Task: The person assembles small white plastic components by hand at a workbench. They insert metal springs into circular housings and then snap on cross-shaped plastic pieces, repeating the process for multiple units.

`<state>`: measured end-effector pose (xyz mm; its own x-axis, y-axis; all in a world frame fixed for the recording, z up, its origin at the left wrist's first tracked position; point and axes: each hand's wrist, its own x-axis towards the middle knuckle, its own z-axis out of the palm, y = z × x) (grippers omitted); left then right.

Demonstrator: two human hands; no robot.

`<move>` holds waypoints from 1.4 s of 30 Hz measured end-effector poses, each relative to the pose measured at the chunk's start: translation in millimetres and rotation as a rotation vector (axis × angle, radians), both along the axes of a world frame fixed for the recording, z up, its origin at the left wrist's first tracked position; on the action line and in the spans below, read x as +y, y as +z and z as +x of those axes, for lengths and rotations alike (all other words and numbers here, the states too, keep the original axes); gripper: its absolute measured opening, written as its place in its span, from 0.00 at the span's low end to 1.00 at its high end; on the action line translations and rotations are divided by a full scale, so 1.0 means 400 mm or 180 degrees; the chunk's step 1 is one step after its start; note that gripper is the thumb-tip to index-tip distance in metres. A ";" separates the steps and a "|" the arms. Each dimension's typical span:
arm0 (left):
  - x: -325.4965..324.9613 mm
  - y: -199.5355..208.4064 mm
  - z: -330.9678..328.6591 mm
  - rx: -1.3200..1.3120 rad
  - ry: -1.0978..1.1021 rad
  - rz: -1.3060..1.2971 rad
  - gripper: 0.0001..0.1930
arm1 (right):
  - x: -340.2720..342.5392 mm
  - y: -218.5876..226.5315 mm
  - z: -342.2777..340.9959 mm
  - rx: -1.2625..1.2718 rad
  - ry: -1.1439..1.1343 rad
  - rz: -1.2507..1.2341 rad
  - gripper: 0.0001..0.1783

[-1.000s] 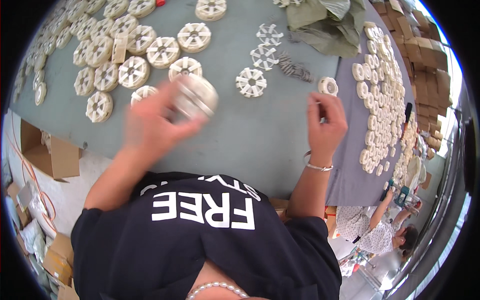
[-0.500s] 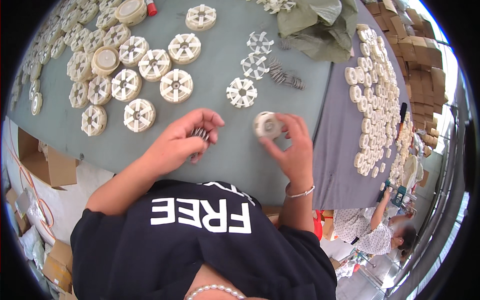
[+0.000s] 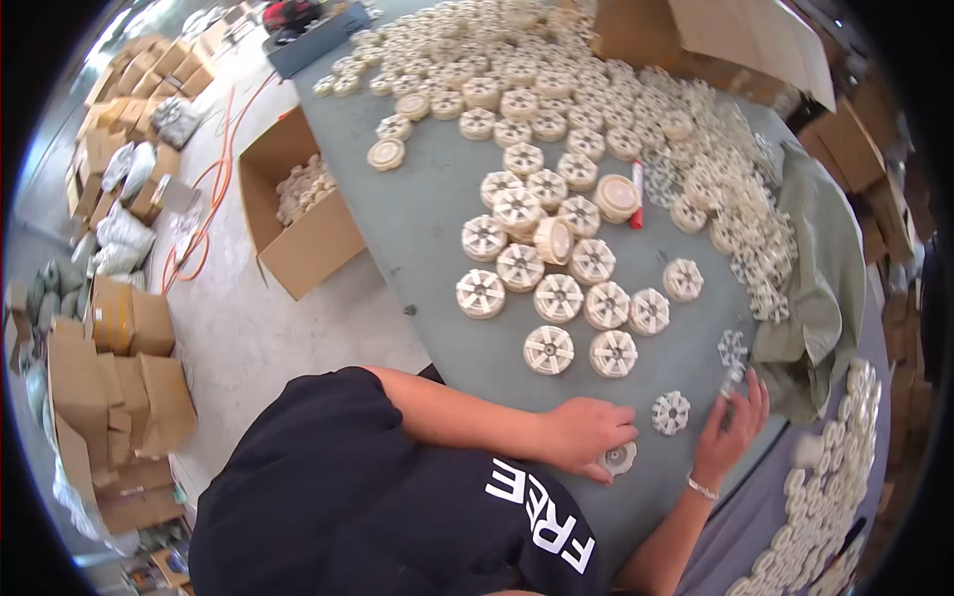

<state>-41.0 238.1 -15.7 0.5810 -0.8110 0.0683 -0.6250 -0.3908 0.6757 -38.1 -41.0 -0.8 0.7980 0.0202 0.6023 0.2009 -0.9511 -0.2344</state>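
My left hand [image 3: 584,435] is closed around the edge of a round cream plastic housing [image 3: 620,459] at the table's near edge. Its greyish hollow centre faces up; whether a spring is also in that palm cannot be seen. Farther right, my right hand [image 3: 733,429] reaches forward, its fingertips closed on a white spoked disc [image 3: 732,380], tilted and slightly blurred. Just beyond lies another spoked disc [image 3: 732,347], flat on the table. A third white disc [image 3: 671,412] rests between my two hands.
Assembled cream wheels [image 3: 549,350] stand in a group ahead, with a red-and-white marker [image 3: 637,196] beside them. A large heap of parts [image 3: 497,45] covers the far table. Green cloth [image 3: 820,288] lies at right; an open carton [image 3: 303,214] stands left.
My view has swung left. The right hand has left the round housing and gone to a spoked disc; the left hand, which held springs, now holds the housing.
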 end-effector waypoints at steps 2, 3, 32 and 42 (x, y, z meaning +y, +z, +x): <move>0.014 -0.003 -0.002 0.0122 -0.0014 -0.0096 0.38 | -0.013 0.032 -0.061 0.0192 0.0126 0.1442 0.07; 0.027 -0.005 0.005 0.0141 0.0017 -0.0164 0.38 | -0.024 0.044 -0.102 0.0412 0.0158 0.2494 0.06; 0.121 0.022 0.044 0.1543 0.0807 -0.0750 0.15 | 0.117 0.099 -0.225 0.1956 0.0410 0.1853 0.33; 0.096 0.047 0.054 0.1673 0.0621 -0.0313 0.26 | 0.242 0.065 -0.193 0.2110 0.0692 0.1277 0.34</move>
